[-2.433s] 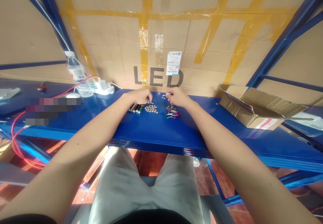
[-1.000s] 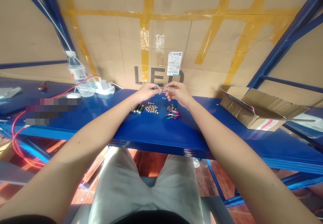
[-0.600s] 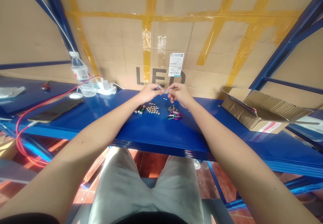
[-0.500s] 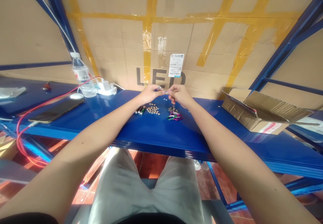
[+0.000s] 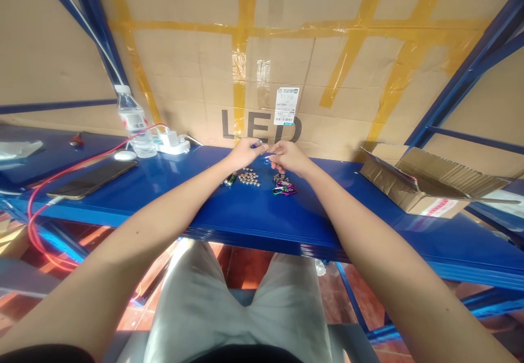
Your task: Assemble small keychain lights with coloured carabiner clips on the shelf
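Note:
Above the blue tabletop, my left hand is closed on a small blue cylinder with a shiny end. My right hand pinches a small blue carabiner, partly hidden by the fingers. A little space separates the two hands. Below them lie a heap of small metal pieces and a second group of small metal parts. Several pink, purple and green carabiners lie just in front of the second group. Small dark and green cylinders rest by my left forearm.
An open cardboard box stands at the right. On the left are a water bottle, a phone with a red cable, a white round object and a power strip. Large taped cardboard closes off the back.
My hands have moved slightly apart. The blue carabiner now shows more clearly at my right fingertips, and the left hand has tilted a little. The things on the table look the same.

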`<state>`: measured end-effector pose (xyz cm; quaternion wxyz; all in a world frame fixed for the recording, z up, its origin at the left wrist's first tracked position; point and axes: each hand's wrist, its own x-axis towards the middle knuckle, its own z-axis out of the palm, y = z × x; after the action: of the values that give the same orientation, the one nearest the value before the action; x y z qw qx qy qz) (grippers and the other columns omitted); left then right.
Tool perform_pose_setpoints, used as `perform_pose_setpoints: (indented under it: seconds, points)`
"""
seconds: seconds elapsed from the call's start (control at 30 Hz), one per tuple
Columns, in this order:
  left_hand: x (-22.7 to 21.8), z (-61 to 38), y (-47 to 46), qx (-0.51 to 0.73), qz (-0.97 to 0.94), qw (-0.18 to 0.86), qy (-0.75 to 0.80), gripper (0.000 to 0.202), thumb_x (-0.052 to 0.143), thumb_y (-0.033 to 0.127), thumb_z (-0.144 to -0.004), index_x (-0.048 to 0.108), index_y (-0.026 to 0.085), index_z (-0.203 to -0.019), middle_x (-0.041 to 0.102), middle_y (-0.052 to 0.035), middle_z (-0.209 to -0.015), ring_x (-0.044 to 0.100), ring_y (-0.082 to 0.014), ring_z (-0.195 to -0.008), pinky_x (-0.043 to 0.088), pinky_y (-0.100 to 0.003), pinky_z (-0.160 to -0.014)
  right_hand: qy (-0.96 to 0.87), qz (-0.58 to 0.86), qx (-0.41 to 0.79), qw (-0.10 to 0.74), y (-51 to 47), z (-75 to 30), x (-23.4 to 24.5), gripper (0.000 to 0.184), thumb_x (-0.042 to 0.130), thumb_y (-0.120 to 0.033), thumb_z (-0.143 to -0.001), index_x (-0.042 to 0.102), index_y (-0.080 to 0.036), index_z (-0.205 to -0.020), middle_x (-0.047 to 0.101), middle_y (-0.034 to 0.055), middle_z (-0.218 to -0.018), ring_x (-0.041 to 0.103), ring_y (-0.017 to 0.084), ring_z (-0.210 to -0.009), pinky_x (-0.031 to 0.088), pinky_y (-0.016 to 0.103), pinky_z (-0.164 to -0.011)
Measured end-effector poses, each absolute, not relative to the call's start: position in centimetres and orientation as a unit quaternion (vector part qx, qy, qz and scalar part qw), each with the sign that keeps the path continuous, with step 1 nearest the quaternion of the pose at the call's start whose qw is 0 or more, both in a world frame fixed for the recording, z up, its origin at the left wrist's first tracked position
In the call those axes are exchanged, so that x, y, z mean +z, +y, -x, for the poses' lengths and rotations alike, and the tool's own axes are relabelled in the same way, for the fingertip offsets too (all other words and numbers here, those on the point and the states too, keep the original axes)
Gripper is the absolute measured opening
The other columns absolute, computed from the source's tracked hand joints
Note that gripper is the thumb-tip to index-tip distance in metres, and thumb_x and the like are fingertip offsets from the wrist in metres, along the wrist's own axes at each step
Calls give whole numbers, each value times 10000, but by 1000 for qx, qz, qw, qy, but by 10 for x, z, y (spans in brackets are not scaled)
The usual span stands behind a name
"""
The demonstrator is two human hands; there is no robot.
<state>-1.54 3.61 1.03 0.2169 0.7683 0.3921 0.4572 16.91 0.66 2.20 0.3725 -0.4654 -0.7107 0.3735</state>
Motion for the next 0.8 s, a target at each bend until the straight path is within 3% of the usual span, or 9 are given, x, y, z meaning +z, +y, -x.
perform_pose_setpoints:
  seconds: [0.13, 0.3, 0.5, 0.67, 0.8]
  points:
    - [12, 25, 40, 413, -775, 216, 427, 292, 664, 393, -834, 619, 172, -648, 571, 4, -663, 506, -159, -682, 373, -322, -699, -719, 494, 347, 345, 9, -176, 23, 182, 602, -34, -907, 553, -172, -800, 632, 1, -584, 499, 87, -424, 386, 216, -406]
    - [13, 36, 43, 371, -785, 250, 429, 211, 675, 372, -801, 717, 166, -795, 698, -34, -819, 603, -192, -786, 430, -324, -753, -697, 528, 343, 345, 10, -178, 24, 153, 582, -28, -905, 579, -169, -844, 614, -11, -578, 495, 85, -419, 382, 211, -404]
    - [15, 31, 45, 390, -746, 301, 449, 100, 563, 206, -793, 648, 174, -750, 596, -7, -654, 490, -134, -576, 398, -302, -619, -686, 531, 365, 339, 7, -179, 29, 137, 571, -36, -902, 589, -166, -863, 617, -11, -570, 526, 95, -440, 408, 221, -422]
    - [17, 31, 44, 406, -720, 329, 457, 73, 553, 167, -774, 620, 183, -750, 609, -15, -663, 467, -127, -540, 380, -301, -579, -712, 499, 436, 231, 6, -193, 35, 104, 719, -114, -837, 627, -155, -812, 695, 50, -646, 605, 121, -520, 434, 224, -450]
    - [18, 31, 41, 401, -718, 329, 464, 67, 557, 154, -771, 569, 186, -713, 662, -33, -697, 463, -118, -534, 369, -299, -575, -725, 495, 458, 137, 0, -204, 43, 135, 779, -176, -820, 651, -147, -787, 693, 51, -633, 612, 113, -522, 415, 201, -440]
